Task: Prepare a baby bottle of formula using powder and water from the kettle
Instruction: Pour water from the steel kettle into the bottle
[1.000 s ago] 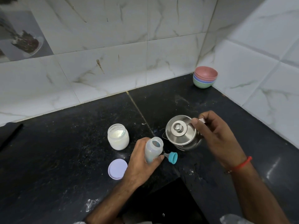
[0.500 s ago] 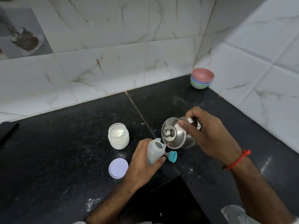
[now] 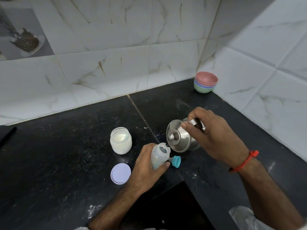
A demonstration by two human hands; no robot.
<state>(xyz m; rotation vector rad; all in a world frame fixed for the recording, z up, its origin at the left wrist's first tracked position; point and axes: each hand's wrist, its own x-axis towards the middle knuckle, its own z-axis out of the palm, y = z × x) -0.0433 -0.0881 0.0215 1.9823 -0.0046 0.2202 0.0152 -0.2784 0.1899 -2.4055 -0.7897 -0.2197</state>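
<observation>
Left hand (image 3: pixel 146 165): fingers wrapped around the bottle (image 3: pixel 160 156), holding it on the near middle of the surface (image 3: pixel 66 163), tipped a little to the right.
Right hand (image 3: pixel 214 138): fingers closed on the handle of the kettle (image 3: pixel 180 140), thumb on its lid; a red thread circles the wrist.
Kettle: steel, lifted and tilted left, its spout right at the bottle's open mouth.
Bottle: translucent, uncapped, with pale contents in its lower part; whether water is flowing cannot be told.
Cap (image 3: pixel 175 161): teal, lying on its side on the surface, just right of the bottle and below the kettle.
Jar (image 3: pixel 121 140): open glass jar of white powder, standing upright left of the bottle, apart from it.
Lid (image 3: pixel 120 173): round, lilac, flat on the surface near the jar, just beside the left hand.
Bowls (image 3: pixel 205 82): a nested stack, pink on top, then blue and green, in the far right corner against the tiled walls.
Surface: black speckled stone, dusted with white flecks.
</observation>
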